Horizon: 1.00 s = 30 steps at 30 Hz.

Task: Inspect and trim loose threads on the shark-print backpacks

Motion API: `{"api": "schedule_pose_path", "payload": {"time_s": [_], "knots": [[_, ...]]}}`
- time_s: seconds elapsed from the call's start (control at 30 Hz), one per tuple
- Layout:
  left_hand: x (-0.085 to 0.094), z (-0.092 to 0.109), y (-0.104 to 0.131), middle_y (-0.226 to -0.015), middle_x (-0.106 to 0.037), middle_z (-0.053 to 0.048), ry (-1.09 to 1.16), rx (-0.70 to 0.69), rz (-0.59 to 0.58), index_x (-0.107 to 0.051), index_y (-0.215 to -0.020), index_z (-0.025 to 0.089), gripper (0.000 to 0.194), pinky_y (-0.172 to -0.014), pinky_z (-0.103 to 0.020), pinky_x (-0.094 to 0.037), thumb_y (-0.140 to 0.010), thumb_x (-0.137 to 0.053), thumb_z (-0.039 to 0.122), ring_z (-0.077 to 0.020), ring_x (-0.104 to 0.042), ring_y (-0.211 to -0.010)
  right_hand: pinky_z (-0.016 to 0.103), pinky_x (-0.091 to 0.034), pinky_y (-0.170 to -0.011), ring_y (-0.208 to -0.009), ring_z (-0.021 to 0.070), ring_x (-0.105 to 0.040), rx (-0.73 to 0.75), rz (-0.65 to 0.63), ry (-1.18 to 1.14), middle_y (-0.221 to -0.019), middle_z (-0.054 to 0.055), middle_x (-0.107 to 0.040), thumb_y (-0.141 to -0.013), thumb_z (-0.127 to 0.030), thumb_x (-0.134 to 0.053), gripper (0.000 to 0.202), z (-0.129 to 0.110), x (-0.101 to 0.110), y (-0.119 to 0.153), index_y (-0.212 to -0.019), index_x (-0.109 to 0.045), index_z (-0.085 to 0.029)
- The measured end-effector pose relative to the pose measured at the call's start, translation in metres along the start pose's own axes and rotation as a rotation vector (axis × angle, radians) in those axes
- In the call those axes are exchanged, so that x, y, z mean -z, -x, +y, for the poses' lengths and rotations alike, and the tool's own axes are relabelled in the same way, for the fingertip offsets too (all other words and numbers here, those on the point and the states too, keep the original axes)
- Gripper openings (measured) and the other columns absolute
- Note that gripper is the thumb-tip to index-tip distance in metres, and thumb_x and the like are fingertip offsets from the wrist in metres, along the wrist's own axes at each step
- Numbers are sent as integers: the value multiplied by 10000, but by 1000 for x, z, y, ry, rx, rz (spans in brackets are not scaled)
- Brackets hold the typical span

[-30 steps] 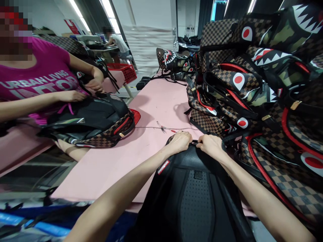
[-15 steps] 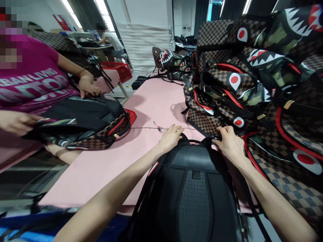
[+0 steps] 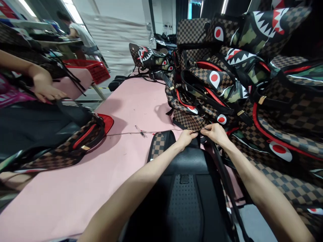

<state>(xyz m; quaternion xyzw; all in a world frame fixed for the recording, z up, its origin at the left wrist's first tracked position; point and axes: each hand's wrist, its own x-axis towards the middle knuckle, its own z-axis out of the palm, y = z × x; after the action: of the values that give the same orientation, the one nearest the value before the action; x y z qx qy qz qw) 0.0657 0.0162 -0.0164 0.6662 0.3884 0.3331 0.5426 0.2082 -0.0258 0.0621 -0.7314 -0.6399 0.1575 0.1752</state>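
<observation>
Left hand (image 3: pixel 187 139) and right hand (image 3: pixel 216 134) are brought closer above backpack (image 3: pixel 186 198); thin dark piece (image 3: pixel 195 131) pinched by both; adjustment likely, steady hold needed.

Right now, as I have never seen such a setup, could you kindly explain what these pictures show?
Certainly. There is no machine here: the two bare hands belong to the person wearing the camera. That single camera sits on their head, looking forward and down, so their forearms reach in from the bottom.

In front of them is a black backpack with its padded back facing up. The left hand and right hand meet at its top end, apparently pinching a thin dark part, too small to identify.

On the pink table lie what looks like a pen and, at right, a pile of checkered bags. At left, a co-worker's hand is at another backpack.
</observation>
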Motion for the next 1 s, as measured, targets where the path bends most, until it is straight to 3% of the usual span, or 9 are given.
{"api": "schedule_pose_path", "payload": {"time_s": [0.1,0.17,0.33,0.43,0.53,0.63,0.8,1.0], "knots": [[2,-6,2,-795,-695,-70,393,95,38,-662,-901,75,229,-761,-296,-475,-768,-564,233,-150,-623,-702,218,-364,-586,-745,172,-606,25,6,4,-699,8,-671,-745,-435,-542,297,-9,1,-2,-848,-722,-223],[4,-7,4,-758,-689,-54,504,127,48,-663,-875,83,221,-748,-289,-472,-720,-618,233,-132,-607,-656,217,-369,-597,-752,170,-604,57,-18,1,-720,11,-676,-745,-437,-537,296,-11,2,-4,-845,-721,-227],[3,-4,2,-894,-693,-29,436,39,63,-669,-925,138,229,-893,-300,-417,-711,-617,202,-143,-611,-842,212,-329,-523,-640,147,-559,46,-101,-63,-611,5,-613,-735,-468,-535,325,5,0,-5,-724,-694,-185],[1,2,-1,-953,-685,-20,248,-90,7,-684,-894,156,193,-945,-277,-366,-736,-576,186,-151,-580,-954,207,-265,-445,-491,100,-451,18,-156,-291,-489,-19,-498,-714,-456,-561,338,20,-6,-2,-591,-605,-145],[-2,6,-1,-806,-670,0,192,-107,-51,-668,-794,158,138,-816,-248,-415,-741,-588,257,-137,-583,-808,202,-258,-419,-439,76,-391,-39,-197,-653,-461,-38,-460,-637,-473,-646,357,25,-13,5,-552,-543,-141],[-3,8,0,-590,-567,29,302,-29,-63,-577,-633,150,251,-592,-215,-403,-708,-625,385,-100,-509,-576,200,-331,-447,-466,85,-449,-110,-264,-930,-496,-29,-525,-574,-451,-720,351,21,-19,17,-587,-560,-139],[4,9,7,-522,-533,22,399,117,-65,-520,-575,145,366,-469,-205,-349,-625,-675,473,-86,-458,-459,204,-407,-490,-495,95,-520,-292,-363,-1195,-562,-13,-597,-561,-412,-770,336,28,-27,67,-657,-594,-143],[11,9,15,-486,-501,30,322,100,-46,-469,-542,158,401,-430,-195,-310,-624,-664,499,-79,-438,-426,244,-448,-530,-537,133,-566,-531,-281,-1304,-618,8,-628,-636,-505,-717,382,64,-31,167,-744,-614,-153]]}}
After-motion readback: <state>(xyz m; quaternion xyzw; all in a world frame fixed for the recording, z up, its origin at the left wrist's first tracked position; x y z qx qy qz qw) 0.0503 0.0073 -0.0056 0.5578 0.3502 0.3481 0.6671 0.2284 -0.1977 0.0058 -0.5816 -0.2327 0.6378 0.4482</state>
